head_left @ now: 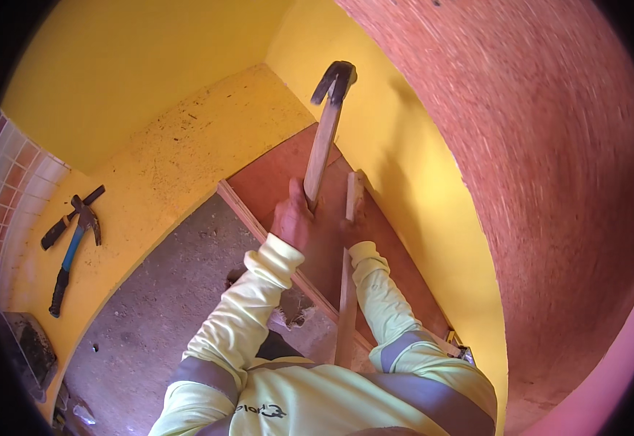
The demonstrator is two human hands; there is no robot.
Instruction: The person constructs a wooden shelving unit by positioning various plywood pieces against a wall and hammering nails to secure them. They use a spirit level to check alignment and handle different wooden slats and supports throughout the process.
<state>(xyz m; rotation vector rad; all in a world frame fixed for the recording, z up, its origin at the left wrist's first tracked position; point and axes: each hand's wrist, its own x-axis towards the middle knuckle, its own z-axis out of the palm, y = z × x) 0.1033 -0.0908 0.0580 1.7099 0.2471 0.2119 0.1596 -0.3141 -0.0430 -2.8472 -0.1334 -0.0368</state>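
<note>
My left hand (293, 220) is closed around the lower end of a claw hammer's wooden handle. The claw hammer (323, 149) points away from me, its dark head raised near the yellow wall. Just to the right, my right hand (355, 225) grips a narrow wooden strip (346, 312), which runs from beyond the hand back toward my body. Some of its fingers are hidden. Under both hands lies a reddish-brown plywood panel (262, 178) with a wooden batten (242, 211) along its left edge.
A yellow ledge (164, 160) curves around the far left, carrying a blue-handled claw hammer (70, 261) crossed with a dark-handled tool (56, 232). Grey rough floor (164, 291) lies below it. A yellow wall (433, 211) and a large reddish board (549, 160) rise on the right.
</note>
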